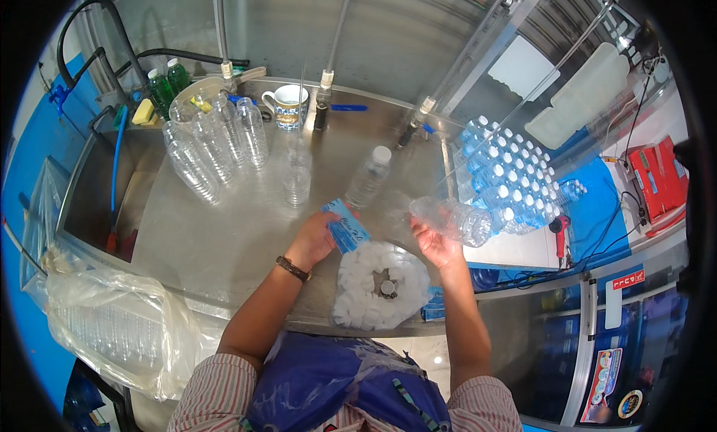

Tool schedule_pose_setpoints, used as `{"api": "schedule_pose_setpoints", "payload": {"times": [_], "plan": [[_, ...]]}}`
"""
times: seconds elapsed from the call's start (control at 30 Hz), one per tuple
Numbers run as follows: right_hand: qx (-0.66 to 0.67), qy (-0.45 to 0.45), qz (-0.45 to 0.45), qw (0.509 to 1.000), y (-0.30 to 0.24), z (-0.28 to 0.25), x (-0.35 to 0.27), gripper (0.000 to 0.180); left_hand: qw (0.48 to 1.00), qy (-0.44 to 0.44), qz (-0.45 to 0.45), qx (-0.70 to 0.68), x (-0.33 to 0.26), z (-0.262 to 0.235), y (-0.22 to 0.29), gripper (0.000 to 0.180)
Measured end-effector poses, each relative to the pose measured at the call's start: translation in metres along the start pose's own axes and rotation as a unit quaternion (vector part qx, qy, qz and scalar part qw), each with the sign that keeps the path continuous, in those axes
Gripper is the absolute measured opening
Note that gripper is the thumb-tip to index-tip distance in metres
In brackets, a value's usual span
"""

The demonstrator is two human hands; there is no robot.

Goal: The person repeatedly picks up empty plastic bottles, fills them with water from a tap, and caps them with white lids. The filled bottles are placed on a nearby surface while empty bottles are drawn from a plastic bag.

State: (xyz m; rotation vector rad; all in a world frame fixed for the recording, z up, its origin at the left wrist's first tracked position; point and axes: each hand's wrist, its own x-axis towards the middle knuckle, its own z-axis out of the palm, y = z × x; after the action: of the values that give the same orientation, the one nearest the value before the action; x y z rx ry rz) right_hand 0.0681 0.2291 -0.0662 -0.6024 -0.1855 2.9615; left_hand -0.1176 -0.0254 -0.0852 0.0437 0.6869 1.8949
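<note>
My left hand pinches a flat blue printed bottle label above the steel counter. In my right hand lies a clear plastic bottle, tipped on its side with its base to the right; no label shows on it. Between my hands, at the counter's front edge, sits a clear bag of white bottle caps. Past the label stands an upright capped bottle. An uncapped clear bottle stands left of it under a thin metal rod.
Several empty bottles lean together at the left, beside a steel sink. A patterned mug and filling taps line the back. Many white-capped bottles crowd the right. More blue labels lie near the bag.
</note>
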Motion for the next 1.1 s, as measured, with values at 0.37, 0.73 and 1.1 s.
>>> {"api": "schedule_pose_setpoints", "payload": {"times": [0.37,0.73,1.1], "plan": [[-0.728,0.191,-0.422,0.506,0.031,0.077,-0.009,0.071,0.988,0.044,0.081,0.121,0.001,0.008,-0.008,0.026],[-0.703,0.224,-0.641,0.212,0.069,0.077,0.008,0.057,0.932,0.066,0.142,0.327,-0.008,0.047,-0.005,0.033],[-0.547,0.119,-0.284,0.779,0.086,0.096,0.002,0.005,0.875,0.07,0.199,0.435,-0.001,0.048,0.004,0.06]]}}
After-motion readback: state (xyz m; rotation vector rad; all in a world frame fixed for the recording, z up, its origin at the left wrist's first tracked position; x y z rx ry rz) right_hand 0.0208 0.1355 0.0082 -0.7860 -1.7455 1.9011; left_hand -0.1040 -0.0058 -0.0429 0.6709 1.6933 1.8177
